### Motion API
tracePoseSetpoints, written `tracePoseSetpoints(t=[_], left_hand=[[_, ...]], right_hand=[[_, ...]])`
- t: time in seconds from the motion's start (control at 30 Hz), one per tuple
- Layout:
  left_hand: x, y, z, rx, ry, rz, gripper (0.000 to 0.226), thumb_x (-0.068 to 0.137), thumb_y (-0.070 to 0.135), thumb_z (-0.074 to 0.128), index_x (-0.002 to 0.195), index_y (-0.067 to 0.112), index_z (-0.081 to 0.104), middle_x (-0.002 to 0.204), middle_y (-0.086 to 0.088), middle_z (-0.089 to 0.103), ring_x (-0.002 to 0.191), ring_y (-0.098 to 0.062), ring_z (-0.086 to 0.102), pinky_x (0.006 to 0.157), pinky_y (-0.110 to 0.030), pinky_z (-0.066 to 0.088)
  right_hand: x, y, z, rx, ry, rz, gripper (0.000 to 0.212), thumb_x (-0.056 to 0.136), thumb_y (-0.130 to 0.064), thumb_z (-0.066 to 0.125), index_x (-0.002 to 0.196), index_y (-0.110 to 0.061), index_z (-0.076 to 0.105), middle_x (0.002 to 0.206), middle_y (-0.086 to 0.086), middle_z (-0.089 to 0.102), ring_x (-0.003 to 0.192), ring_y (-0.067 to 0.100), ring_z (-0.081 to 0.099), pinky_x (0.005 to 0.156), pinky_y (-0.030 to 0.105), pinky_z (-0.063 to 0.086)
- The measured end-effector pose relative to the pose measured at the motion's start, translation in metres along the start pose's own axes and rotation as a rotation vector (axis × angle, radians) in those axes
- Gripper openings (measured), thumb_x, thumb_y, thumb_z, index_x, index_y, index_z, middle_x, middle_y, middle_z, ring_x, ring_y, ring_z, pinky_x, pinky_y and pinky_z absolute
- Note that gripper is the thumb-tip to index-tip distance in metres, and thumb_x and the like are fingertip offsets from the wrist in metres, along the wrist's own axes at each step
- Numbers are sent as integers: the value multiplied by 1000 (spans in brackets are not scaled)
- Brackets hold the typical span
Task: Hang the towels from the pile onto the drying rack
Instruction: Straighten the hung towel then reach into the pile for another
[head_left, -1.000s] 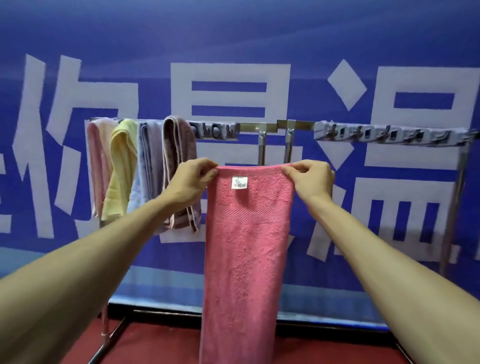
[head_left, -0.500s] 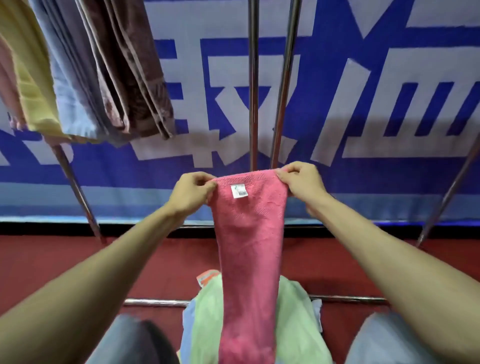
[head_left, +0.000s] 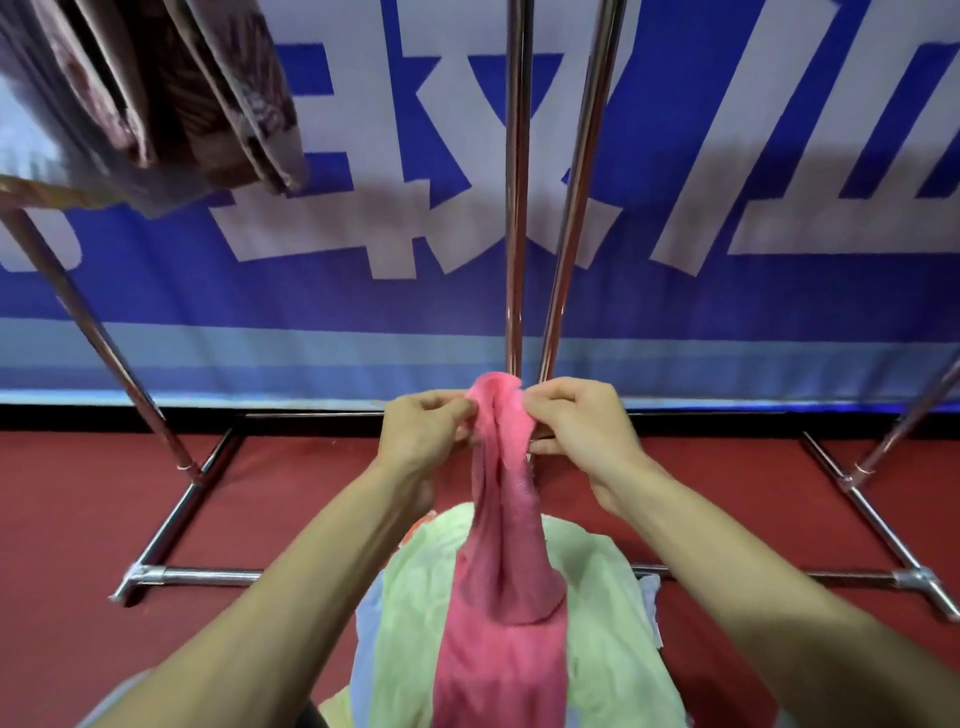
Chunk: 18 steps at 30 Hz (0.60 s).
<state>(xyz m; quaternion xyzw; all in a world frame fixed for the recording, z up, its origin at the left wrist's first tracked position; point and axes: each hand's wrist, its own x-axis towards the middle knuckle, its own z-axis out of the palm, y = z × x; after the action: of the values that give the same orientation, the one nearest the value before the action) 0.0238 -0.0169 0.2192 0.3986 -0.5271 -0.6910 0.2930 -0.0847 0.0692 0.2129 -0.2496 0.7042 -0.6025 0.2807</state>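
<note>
A pink towel (head_left: 501, 561) hangs bunched between my hands, its lower part lying on the pile. My left hand (head_left: 423, 436) pinches its top edge from the left and my right hand (head_left: 579, 431) pinches it from the right, the two hands close together. Under it sits the pile (head_left: 608, 639), with a light green towel on top and a pale blue one beneath. The drying rack (head_left: 514, 208) stands in front, two upright metal poles rising behind my hands. Brown and grey towels (head_left: 171, 98) hang from it at the upper left.
The rack's base bars (head_left: 171, 525) cross the red floor to the left and right (head_left: 878, 525). A slanted rack leg (head_left: 93, 332) runs down at the left. A blue banner with large white characters (head_left: 727, 291) covers the wall behind.
The view has tipped down from the rack's top bar toward the floor and pile. My hands have come together, so the towel's top edge went from spread flat to bunched.
</note>
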Motion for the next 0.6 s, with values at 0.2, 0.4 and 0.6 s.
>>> tracePoseSetpoints(t=[0.2, 0.4, 0.6], left_hand=[[-11, 5, 4, -140, -38, -37, 7, 79, -8, 68, 76, -2, 68, 61, -10, 65, 48, -13, 58, 48, -15, 50], [-20, 0, 6, -163, -74, 13, 12, 77, -5, 70, 89, -8, 70, 75, -15, 72, 60, -17, 69, 53, -21, 54], [-23, -3, 7, -85, -93, 68, 12, 79, 0, 71, 90, -3, 73, 89, -17, 73, 81, -23, 68, 78, -25, 57]], right_hand=[[-4, 2, -1, -49, -12, -55, 10, 86, -12, 65, 82, -8, 74, 71, 6, 69, 64, 13, 64, 67, 29, 58], [-12, 1, -3, -82, 10, -110, 11, 84, -13, 68, 75, -13, 75, 70, 5, 74, 60, 9, 66, 61, 21, 55], [-16, -2, -6, -54, -14, -112, 13, 84, -12, 68, 73, -13, 74, 66, 6, 71, 57, 11, 65, 58, 22, 54]])
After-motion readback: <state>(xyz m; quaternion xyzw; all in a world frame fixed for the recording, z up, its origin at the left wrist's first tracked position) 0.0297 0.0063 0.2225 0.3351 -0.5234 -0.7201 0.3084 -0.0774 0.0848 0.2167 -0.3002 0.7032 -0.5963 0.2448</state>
